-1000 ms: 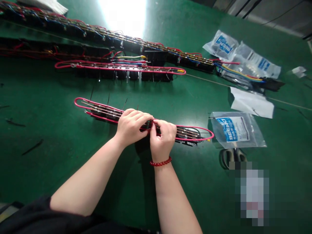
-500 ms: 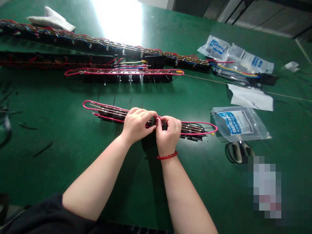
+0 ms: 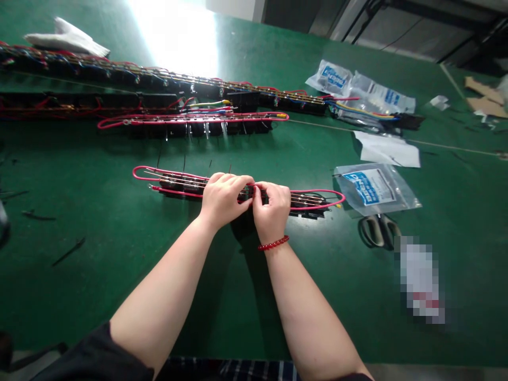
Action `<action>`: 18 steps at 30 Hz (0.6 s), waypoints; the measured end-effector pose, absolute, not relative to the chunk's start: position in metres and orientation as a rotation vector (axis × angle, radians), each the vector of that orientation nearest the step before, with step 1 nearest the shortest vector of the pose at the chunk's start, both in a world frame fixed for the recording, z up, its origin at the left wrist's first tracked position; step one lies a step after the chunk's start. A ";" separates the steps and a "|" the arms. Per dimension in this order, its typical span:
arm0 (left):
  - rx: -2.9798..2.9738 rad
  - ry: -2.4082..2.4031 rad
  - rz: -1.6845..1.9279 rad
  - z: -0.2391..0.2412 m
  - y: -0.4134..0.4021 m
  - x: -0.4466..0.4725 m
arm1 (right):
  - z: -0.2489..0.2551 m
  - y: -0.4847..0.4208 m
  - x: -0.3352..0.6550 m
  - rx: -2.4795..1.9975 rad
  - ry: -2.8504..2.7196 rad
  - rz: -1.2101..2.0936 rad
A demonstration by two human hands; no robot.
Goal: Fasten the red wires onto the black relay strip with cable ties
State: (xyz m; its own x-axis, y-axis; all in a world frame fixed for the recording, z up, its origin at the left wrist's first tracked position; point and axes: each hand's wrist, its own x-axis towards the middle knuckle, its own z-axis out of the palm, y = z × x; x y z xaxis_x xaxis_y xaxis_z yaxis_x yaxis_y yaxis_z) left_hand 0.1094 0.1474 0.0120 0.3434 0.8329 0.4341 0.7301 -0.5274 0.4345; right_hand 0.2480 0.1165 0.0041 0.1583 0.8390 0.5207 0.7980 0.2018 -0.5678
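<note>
1. Green table: under everything.
2. Long wired strip: lies across the back, from left edge toward the right-hand bags.
3. Front strip: black, thin rods along it, red wire looped at both ends; lies mid-table in front of the person, slightly slanted, middle covered by both hands.
4. Clear bag: blue-white label, just right of front strip.
5. Left hand: straddles front strip's middle, grasping it between thumb and fingers.
6. Right hand: beside left, thumb and fingertips pinched onto front strip; exact grip point hidden.
7. Scissors: handles toward person, below clear bag.
8. Red bead bracelet: right wrist.
</note>
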 end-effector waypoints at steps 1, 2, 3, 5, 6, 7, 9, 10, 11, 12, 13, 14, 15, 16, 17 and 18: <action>2.437 1.431 0.941 0.012 0.147 0.109 | 0.004 0.117 0.248 -1.579 -1.626 0.061; 2.437 1.433 0.940 0.012 0.147 0.110 | 0.005 0.117 0.248 -1.578 -1.633 0.062; 2.437 1.437 0.935 0.013 0.147 0.110 | 0.005 0.117 0.249 -1.576 -1.638 0.064; 2.437 1.445 0.914 0.014 0.147 0.110 | 0.005 0.117 0.249 -1.573 -1.642 0.073; 2.438 1.448 0.902 0.015 0.147 0.110 | 0.005 0.117 0.249 -1.575 -1.641 0.075; 2.440 1.449 0.893 0.015 0.147 0.110 | 0.004 0.117 0.249 -1.581 -1.636 0.072; 2.446 1.444 0.889 0.016 0.147 0.110 | 0.004 0.117 0.250 -1.595 -1.627 0.051; 2.448 1.440 0.893 0.016 0.147 0.110 | 0.003 0.117 0.250 -1.600 -1.625 0.038; 2.449 1.438 0.897 0.016 0.147 0.110 | 0.003 0.117 0.249 -1.602 -1.624 0.028; 2.450 1.437 0.897 0.016 0.147 0.110 | 0.003 0.117 0.249 -1.602 -1.622 0.023; 2.450 1.438 0.896 0.015 0.147 0.110 | 0.002 0.117 0.249 -1.601 -1.615 0.024; 2.451 1.441 0.893 0.015 0.147 0.110 | 0.002 0.116 0.249 -1.600 -1.606 0.030; 2.452 1.444 0.888 0.015 0.147 0.110 | 0.001 0.116 0.249 -1.598 -1.595 0.040; 2.454 1.447 0.882 0.015 0.147 0.110 | 0.001 0.116 0.249 -1.597 -1.583 0.052; 2.456 1.450 0.878 0.015 0.147 0.111 | 0.000 0.116 0.249 -1.595 -1.574 0.066; 2.458 1.452 0.875 0.015 0.147 0.111 | 0.000 0.116 0.249 -1.593 -1.568 0.077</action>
State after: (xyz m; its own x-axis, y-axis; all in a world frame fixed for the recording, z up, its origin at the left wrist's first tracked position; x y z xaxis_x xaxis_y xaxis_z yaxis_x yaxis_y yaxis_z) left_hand 0.1107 0.1466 0.0151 0.3592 0.8412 0.4042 0.7504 -0.5178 0.4108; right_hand 0.2490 0.1160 0.0003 0.2032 0.8350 0.5113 0.7807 0.1770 -0.5993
